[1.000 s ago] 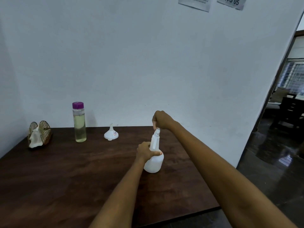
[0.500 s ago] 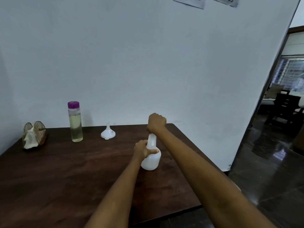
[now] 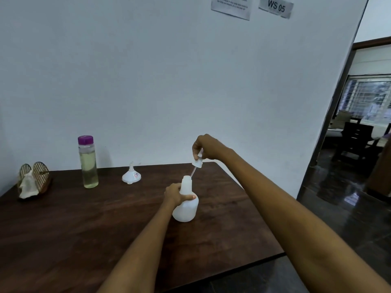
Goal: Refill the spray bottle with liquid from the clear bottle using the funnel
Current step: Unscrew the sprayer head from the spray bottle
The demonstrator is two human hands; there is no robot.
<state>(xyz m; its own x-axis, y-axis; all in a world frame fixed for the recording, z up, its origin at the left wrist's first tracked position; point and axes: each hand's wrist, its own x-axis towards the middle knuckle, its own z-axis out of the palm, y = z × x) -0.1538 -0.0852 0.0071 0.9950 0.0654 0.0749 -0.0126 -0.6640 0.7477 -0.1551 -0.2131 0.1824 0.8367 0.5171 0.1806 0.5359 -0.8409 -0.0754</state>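
On the table, right of centre: spray bottle (image 3: 185, 205) stands upright, neck uncovered.
Left hand (image 3: 175, 194): wrapped round the bottle's shoulder, bracing it.
Right hand (image 3: 204, 148): pinching the spray head (image 3: 198, 162), raised above the neck; dip tube (image 3: 192, 172) slants down, its lower end at the opening.
Clear bottle (image 3: 87, 163): far left by the wall, purple cap on, pale yellow liquid inside.
Funnel (image 3: 131, 176): mouth down on the table (image 3: 84, 229), between the clear bottle and the spray bottle, apart from both.
Stage, as judged: head coming out; funnel not yet seated.
Risk: tube snags on the rim and tips the light bottle if the left grip slackens.
Risk: drips from the tube onto the wood.
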